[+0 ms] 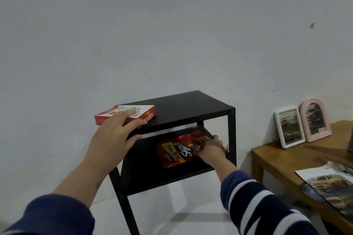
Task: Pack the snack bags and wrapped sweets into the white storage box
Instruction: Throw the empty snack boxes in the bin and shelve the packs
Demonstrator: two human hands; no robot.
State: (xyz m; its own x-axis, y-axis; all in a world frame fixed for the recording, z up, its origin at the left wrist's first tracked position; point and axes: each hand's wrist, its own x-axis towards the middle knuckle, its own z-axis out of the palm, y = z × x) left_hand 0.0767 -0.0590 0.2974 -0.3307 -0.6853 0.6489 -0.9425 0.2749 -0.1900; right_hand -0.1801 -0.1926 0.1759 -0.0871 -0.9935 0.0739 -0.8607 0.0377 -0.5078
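Fingers of the left hand rest spread on a red snack box; the right hand pinches a red snack bag on the lower shelf.

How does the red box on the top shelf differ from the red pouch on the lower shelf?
The red box is a rigid carton; the red pouch is a soft, shiny bag. The box lies on the black rack's top shelf under the left hand; the pouch lies on the lower shelf, its edge in the right hand's grip. Both are red and lie flat.
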